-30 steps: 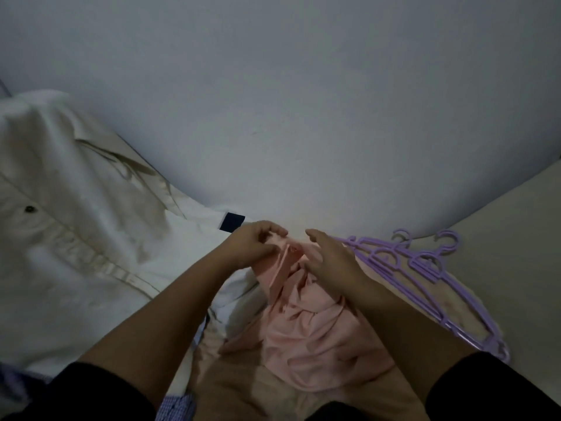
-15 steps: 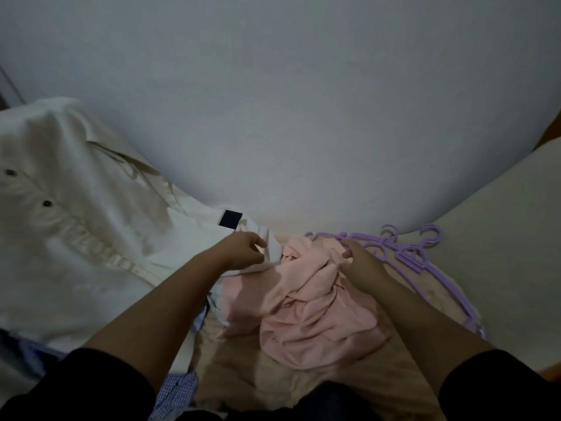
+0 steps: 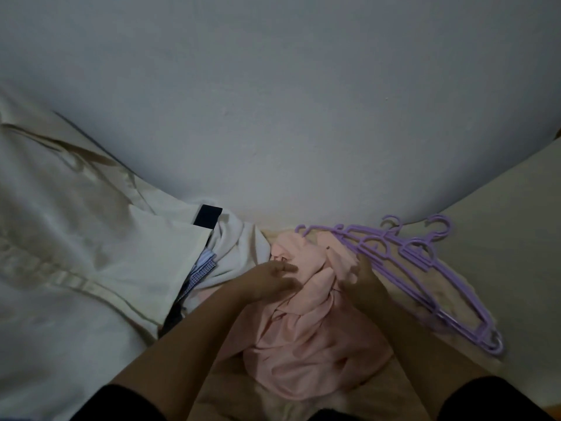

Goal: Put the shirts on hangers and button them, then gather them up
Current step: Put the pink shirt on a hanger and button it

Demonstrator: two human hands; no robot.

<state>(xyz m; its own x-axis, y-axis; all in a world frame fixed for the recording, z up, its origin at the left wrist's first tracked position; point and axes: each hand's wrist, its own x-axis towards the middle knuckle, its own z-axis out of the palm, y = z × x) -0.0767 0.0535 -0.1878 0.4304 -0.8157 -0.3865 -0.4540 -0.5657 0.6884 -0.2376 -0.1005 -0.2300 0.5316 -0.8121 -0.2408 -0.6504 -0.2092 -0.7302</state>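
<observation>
A crumpled pink shirt (image 3: 306, 338) lies bunched in front of me on a beige surface. My left hand (image 3: 270, 281) rests on its upper left part with fingers stretched out, blurred. My right hand (image 3: 359, 273) grips a fold of the pink cloth at its upper right. Several purple plastic hangers (image 3: 419, 268) lie stacked just right of my right hand. A large cream shirt (image 3: 76, 238) is spread out at the left, with a blue checked shirt (image 3: 200, 271) peeking from under it.
A plain pale wall (image 3: 273, 117) fills the upper view close behind the clothes. A white garment (image 3: 239, 250) lies bunched between the cream shirt and the pink one. The beige surface (image 3: 501, 253) extends to the right beyond the hangers.
My left hand let go of the pink cloth and now lies flat on it with fingers extended. My right hand stays on the pink shirt beside the hangers. The view shifted slightly.
</observation>
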